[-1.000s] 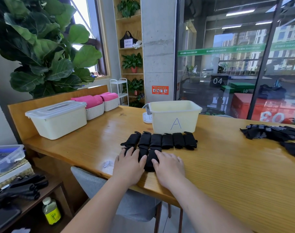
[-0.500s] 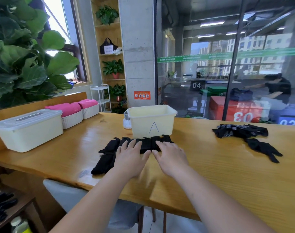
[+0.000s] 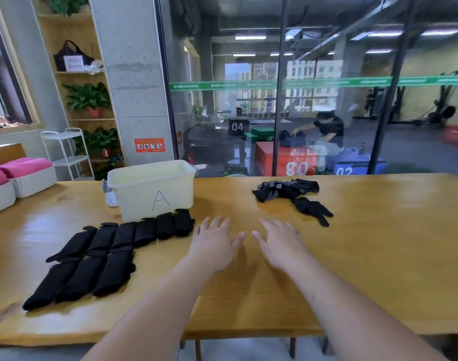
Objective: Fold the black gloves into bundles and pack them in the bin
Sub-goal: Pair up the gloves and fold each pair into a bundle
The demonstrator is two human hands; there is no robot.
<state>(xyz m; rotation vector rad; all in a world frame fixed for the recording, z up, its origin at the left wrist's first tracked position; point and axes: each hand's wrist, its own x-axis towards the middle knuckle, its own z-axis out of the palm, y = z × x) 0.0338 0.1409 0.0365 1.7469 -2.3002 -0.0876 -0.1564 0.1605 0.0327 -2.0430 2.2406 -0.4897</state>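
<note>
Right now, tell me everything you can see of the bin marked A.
The bin is a pale cream rectangular tub, plastic by its look, with a rolled rim, no lid and a hand-drawn A on its near wall. It stands upright on the wooden table, left of centre. Its bottom is hidden. A row of folded black gloves lies along its near base, and a small white object sits at its left side. The left hand and right hand are clear of it.

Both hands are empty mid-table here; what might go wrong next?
1. The front row of folded bundles lies close to the table edge; the left forearm could sweep one off.
2. One unfolded glove trails out of the loose glove pile, so it may get mispaired or missed.
</note>
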